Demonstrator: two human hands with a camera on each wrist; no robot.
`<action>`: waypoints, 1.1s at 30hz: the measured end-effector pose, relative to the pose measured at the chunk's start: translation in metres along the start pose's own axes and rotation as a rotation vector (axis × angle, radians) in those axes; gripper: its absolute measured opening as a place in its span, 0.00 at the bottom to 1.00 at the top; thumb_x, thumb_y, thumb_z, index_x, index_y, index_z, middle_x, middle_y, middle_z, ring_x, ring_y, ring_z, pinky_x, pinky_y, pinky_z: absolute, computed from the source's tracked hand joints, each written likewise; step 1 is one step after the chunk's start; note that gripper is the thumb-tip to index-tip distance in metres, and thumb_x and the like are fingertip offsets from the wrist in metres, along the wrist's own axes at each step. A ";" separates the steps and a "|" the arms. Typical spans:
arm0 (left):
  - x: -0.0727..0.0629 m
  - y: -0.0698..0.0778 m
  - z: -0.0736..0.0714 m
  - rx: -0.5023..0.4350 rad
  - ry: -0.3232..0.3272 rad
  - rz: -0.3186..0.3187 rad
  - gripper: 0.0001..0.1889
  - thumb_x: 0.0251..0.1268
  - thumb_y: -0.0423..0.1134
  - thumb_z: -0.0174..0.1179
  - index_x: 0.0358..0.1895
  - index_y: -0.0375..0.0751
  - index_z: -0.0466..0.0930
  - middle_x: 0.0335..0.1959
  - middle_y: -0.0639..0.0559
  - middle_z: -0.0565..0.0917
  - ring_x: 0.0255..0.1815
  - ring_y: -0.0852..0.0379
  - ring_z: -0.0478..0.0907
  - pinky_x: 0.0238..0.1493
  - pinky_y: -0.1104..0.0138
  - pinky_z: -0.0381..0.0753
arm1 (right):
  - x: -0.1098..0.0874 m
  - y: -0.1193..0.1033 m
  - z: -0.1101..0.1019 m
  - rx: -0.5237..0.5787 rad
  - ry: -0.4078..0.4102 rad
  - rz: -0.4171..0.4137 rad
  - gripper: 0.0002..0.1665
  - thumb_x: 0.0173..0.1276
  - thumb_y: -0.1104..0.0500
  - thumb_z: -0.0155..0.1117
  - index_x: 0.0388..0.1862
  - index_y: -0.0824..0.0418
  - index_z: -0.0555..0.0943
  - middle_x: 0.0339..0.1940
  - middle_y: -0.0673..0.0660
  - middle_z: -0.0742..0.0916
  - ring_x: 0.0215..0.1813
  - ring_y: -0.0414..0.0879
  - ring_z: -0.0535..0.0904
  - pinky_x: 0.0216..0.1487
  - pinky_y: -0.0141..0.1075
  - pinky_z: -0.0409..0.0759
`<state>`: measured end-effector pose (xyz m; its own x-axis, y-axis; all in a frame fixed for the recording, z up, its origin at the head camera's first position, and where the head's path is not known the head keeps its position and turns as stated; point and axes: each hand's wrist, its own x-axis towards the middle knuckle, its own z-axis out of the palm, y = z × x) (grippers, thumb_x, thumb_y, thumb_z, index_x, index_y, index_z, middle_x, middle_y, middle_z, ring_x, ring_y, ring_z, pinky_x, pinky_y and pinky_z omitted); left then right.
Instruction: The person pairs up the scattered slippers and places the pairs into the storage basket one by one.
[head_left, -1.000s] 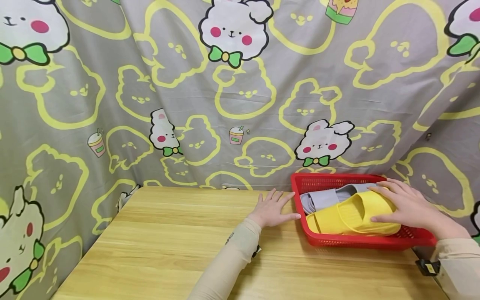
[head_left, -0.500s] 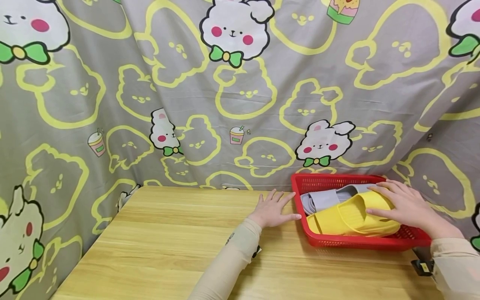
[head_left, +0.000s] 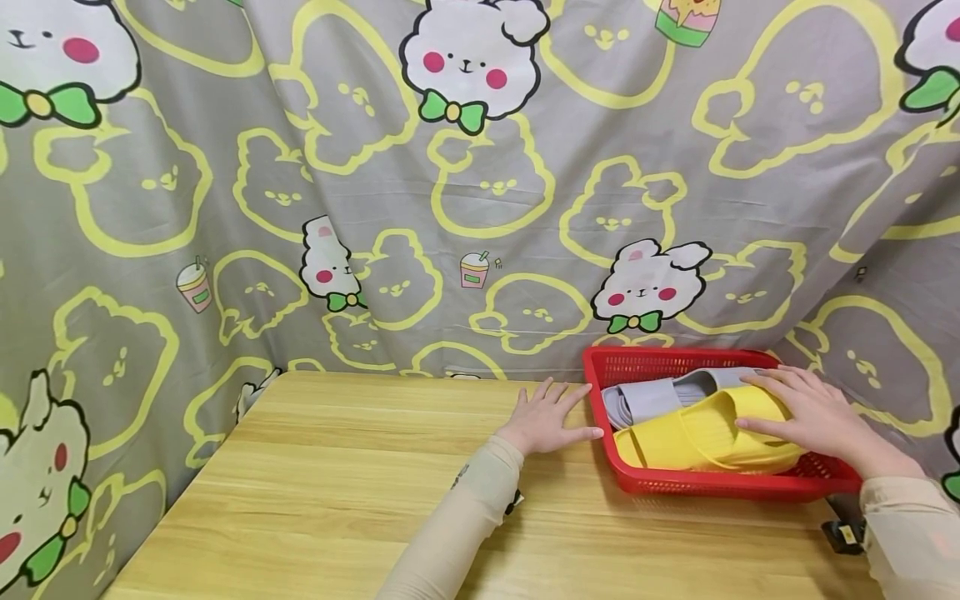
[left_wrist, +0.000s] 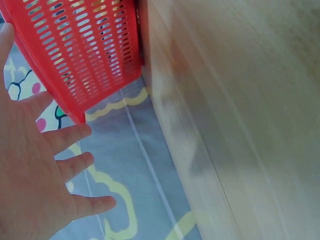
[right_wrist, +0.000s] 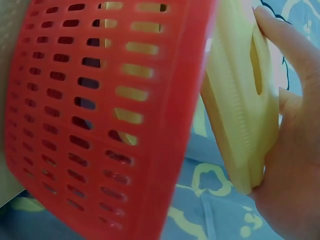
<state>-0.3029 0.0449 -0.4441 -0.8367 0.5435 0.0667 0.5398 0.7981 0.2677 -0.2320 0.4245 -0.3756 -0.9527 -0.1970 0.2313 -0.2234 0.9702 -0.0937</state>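
In the head view, a red plastic basket (head_left: 738,487) holds a yellow slipper (head_left: 667,437) on the near side and a grey slipper (head_left: 652,400) behind it. My right hand (head_left: 813,417) rests on the right end of the yellow slipper, fingers spread over it. The right wrist view has the palm against that end, which sits above the basket's rim (right_wrist: 192,100). With fingers spread, my left hand (head_left: 543,421) is at the basket's left side, thumb and fingertip right at the rim. The left wrist view shows those extended fingers beside the slotted basket wall (left_wrist: 82,50).
The basket stands at the right back of a wooden table (head_left: 337,475). Behind and around the table hangs a grey curtain (head_left: 420,200) with rabbit prints. A small black device (head_left: 843,536) shows at the right wrist.
My right hand has shifted slightly left, with the yellow slipper's right part and the basket's right end moving a little the same way. The left hand has stayed put.
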 end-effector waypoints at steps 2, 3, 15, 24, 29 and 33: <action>0.000 0.000 0.000 -0.002 -0.001 0.000 0.42 0.57 0.80 0.38 0.76 0.77 0.43 0.78 0.53 0.59 0.80 0.44 0.50 0.73 0.36 0.50 | -0.001 0.002 0.002 0.014 -0.006 0.005 0.49 0.55 0.32 0.68 0.67 0.61 0.70 0.64 0.73 0.72 0.65 0.71 0.57 0.54 0.71 0.58; 0.000 0.000 0.000 -0.002 -0.002 0.000 0.42 0.57 0.80 0.38 0.76 0.77 0.43 0.78 0.53 0.59 0.80 0.44 0.50 0.73 0.36 0.50 | -0.002 0.004 0.003 0.020 -0.007 0.007 0.49 0.55 0.33 0.68 0.66 0.61 0.70 0.63 0.73 0.72 0.64 0.72 0.57 0.54 0.71 0.58; 0.001 0.000 -0.002 0.012 0.000 0.007 0.42 0.57 0.80 0.38 0.76 0.77 0.44 0.79 0.51 0.57 0.81 0.44 0.46 0.73 0.34 0.48 | -0.007 0.015 0.012 0.065 0.016 -0.011 0.45 0.55 0.37 0.70 0.64 0.61 0.71 0.63 0.73 0.72 0.63 0.71 0.61 0.52 0.73 0.60; 0.002 0.002 -0.006 0.070 0.015 0.028 0.42 0.57 0.80 0.39 0.76 0.75 0.47 0.80 0.58 0.52 0.82 0.47 0.42 0.73 0.35 0.47 | -0.011 0.020 0.018 0.108 -0.028 0.007 0.44 0.57 0.37 0.68 0.65 0.62 0.70 0.63 0.74 0.71 0.63 0.72 0.59 0.51 0.76 0.57; 0.003 0.001 -0.009 0.081 -0.002 0.051 0.42 0.57 0.80 0.39 0.76 0.74 0.47 0.80 0.59 0.51 0.82 0.48 0.41 0.73 0.35 0.47 | -0.012 0.022 0.020 0.127 -0.002 0.000 0.43 0.56 0.39 0.69 0.64 0.62 0.71 0.62 0.74 0.73 0.62 0.71 0.59 0.55 0.75 0.56; 0.005 -0.001 -0.011 0.071 -0.023 0.053 0.42 0.57 0.80 0.39 0.76 0.77 0.45 0.81 0.61 0.49 0.82 0.49 0.40 0.74 0.35 0.46 | -0.012 0.023 0.023 0.143 0.024 -0.022 0.42 0.55 0.40 0.71 0.62 0.63 0.73 0.61 0.74 0.74 0.61 0.71 0.61 0.56 0.73 0.56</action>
<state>-0.3085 0.0439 -0.4331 -0.8047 0.5910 0.0564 0.5894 0.7839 0.1951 -0.2306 0.4461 -0.4032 -0.9426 -0.2126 0.2575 -0.2725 0.9355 -0.2249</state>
